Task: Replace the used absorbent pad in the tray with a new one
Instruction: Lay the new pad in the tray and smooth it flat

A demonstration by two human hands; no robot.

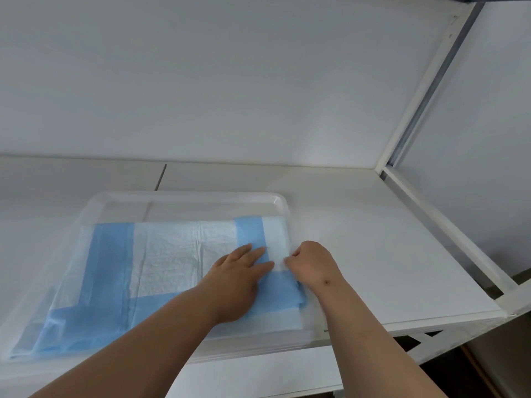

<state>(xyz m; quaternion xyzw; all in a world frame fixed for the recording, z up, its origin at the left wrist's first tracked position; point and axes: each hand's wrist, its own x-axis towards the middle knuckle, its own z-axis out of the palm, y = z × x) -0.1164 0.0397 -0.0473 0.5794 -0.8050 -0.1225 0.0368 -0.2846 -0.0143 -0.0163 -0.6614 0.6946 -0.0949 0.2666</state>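
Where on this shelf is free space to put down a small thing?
Bare shelf lies right of the tray, up to the white frame rail, and behind it to the back wall. Inside the tray, the pad and both hands crowd everything except its far strip.

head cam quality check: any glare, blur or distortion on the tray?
Head view: soft, even light with faint shadows; a small glare spot on the tray far right corner; wide-angle bending shows in the shelf frame; clear tray rim washes into the white shelf; hands and pad slightly soft.
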